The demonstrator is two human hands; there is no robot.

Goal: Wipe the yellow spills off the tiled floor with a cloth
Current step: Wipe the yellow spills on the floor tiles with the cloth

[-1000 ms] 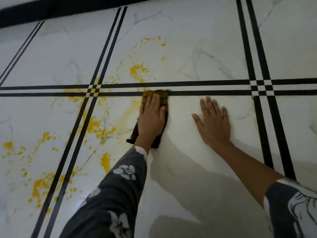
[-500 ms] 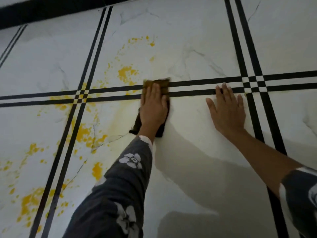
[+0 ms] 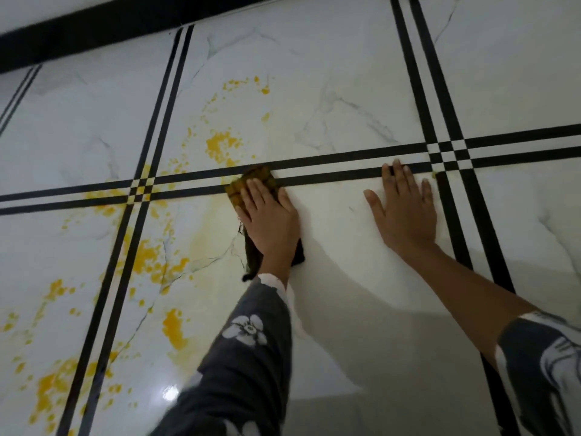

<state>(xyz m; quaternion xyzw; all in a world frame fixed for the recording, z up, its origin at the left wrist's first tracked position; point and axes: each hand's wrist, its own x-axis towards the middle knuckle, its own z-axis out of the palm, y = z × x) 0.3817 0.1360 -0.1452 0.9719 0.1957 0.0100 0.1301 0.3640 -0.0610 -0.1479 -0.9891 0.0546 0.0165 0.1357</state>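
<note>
White marble-look tiled floor [image 3: 330, 99] with paired black lines. Yellow spills [image 3: 221, 146] lay scattered left of your cloth [image 3: 248, 184]. Your left hand [image 3: 272, 221] pressed cloth flat; your right hand [image 3: 405, 212] lay flat on bare tile.

White marble-look tiled floor [image 3: 345, 89] with paired black lines. Left hand [image 3: 270, 218] flat on a dark cloth [image 3: 248, 180], its far end yellow-stained and lying over the lines. Right hand [image 3: 405, 209] spread flat on bare tile, fingers [image 3: 396, 171] touching the nearer line. Yellow spills [image 3: 151, 259] scattered left of the cloth.
</note>
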